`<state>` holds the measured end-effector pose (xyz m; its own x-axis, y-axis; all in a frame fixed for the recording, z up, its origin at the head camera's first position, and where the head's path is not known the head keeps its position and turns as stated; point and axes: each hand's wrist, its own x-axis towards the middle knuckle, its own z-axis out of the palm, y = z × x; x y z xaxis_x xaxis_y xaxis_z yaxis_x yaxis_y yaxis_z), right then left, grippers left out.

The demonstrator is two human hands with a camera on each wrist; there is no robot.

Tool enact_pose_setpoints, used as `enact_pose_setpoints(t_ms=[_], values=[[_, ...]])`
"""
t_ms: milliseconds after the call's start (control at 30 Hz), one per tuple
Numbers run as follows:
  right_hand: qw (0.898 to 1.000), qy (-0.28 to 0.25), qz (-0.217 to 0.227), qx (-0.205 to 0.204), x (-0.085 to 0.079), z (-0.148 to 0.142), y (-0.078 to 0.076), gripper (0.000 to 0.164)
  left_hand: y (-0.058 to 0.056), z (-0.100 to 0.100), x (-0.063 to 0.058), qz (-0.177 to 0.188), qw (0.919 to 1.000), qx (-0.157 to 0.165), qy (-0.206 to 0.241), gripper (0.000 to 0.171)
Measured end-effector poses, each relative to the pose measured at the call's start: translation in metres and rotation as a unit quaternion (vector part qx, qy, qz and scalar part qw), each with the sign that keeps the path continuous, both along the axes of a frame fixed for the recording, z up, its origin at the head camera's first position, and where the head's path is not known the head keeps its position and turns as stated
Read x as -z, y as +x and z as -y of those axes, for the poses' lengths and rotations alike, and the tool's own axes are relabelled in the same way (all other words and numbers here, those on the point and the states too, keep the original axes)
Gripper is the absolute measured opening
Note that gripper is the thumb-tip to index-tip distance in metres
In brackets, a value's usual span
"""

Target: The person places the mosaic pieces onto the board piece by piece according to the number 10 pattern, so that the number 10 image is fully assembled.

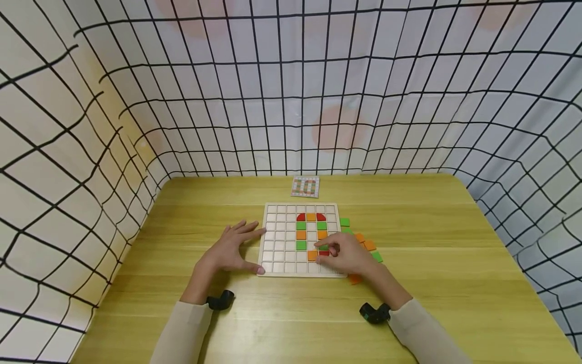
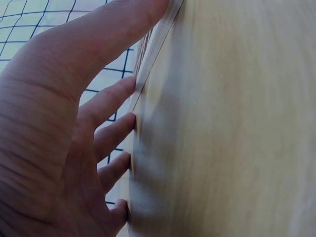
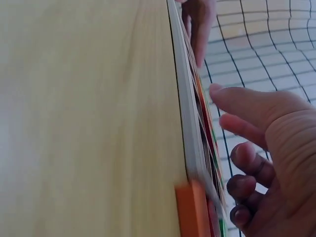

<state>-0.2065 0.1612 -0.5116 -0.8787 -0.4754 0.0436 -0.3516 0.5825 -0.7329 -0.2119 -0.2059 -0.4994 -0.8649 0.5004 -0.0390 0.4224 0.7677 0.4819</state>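
A pale wooden grid board lies flat on the table. My left hand spreads along its left side, thumb at the near corner and index fingertip at the edge. Over the board's near right part, my right hand has thumb and index apart with nothing between them, the other fingers curled in. Just left of those fingertips sits an orange square tile, beside a partly covered red tile. Farther up are red rounded tiles, an orange tile and green tiles in grid cells.
Loose green tiles and orange tiles lie right of the board, some under the right forearm. Another orange tile is by the near edge. A small printed pattern card lies behind the board. Black netting surrounds the table.
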Motion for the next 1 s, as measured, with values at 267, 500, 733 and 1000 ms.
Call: enact_pose_setpoints(t_ms=[267, 500, 733, 1000], values=[[0.999, -0.015, 0.001, 0.043, -0.003, -0.029, 0.001, 0.026, 0.0, -0.001, 0.001, -0.001, 1.0, 0.003, -0.002, 0.108], [0.998, -0.003, -0.01, 0.069, -0.007, -0.049, 0.007, 0.021, -0.001, -0.001, 0.001, -0.002, 1.0, 0.001, -0.003, 0.109], [0.997, 0.016, -0.027, 0.064, -0.004, -0.064, 0.015, 0.014, -0.001, 0.0, 0.002, -0.002, 1.0, 0.002, -0.002, 0.109], [0.998, 0.043, -0.031, 0.043, -0.002, -0.077, 0.021, 0.017, -0.001, 0.0, 0.003, 0.0, 1.0, -0.002, -0.004, 0.11]])
